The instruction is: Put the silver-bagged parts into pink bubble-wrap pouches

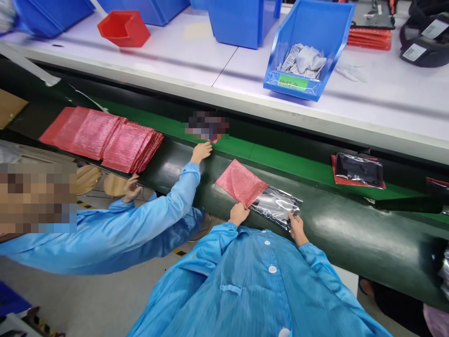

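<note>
Closest to the camera, the person's left hand pinches the near corner of a pink bubble-wrap pouch, fingers closed on its edge. The right hand grips the near end of a clear glossy bag with something dark inside it; this bag lies just right of the pouch, and its far end meets the pouch's open side, though whether it is partly inside cannot be told. Both hands are a little apart from each other, and both bags rest on the dark rounded guard along the near edge of the green conveyor belt.

Left of the pouch, a co-worker's blue sleeve stretches toward the belt, the co-worker's hand touching its near edge. Further left of the pouch, a stack of pink bubble pouches lies fanned out, with the co-worker's other hand just below it.

Right of the pouch, on the belt, sits another dark bagged item on a red pouch.

Beyond the pouch, across the belt, a white bench carries a blue bin holding grey packets, a small red bin to its left, and a flat pile of red pouches to its right.
</note>
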Motion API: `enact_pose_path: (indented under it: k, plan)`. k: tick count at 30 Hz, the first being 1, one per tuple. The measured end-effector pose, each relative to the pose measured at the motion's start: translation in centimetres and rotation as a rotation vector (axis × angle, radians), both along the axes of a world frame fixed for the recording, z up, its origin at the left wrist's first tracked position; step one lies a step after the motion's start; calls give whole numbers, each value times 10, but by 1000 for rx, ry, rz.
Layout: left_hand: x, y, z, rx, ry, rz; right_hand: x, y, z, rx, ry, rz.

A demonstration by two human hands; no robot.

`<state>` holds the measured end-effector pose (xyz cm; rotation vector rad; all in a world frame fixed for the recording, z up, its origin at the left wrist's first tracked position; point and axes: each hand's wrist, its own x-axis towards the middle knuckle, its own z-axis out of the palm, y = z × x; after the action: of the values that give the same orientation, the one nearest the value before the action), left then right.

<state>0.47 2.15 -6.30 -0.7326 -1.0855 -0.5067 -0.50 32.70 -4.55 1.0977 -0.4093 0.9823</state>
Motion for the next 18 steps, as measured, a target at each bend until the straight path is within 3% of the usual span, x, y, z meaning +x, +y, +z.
enact_pose_path:
  k: [5,9,14,18]
  plan:
    - [-1,23,3,-136,53,-87,-5,-11,2,64,-74,25]
    - [-12,30,12,-216,20,-261,-1,-24,-5,167,-146,24]
    - [-20,19,16,-334,-80,-574,7,-40,-29,351,-274,-62]
    - [-8,19,17,-328,37,-783,7,-57,-51,477,-439,-175]
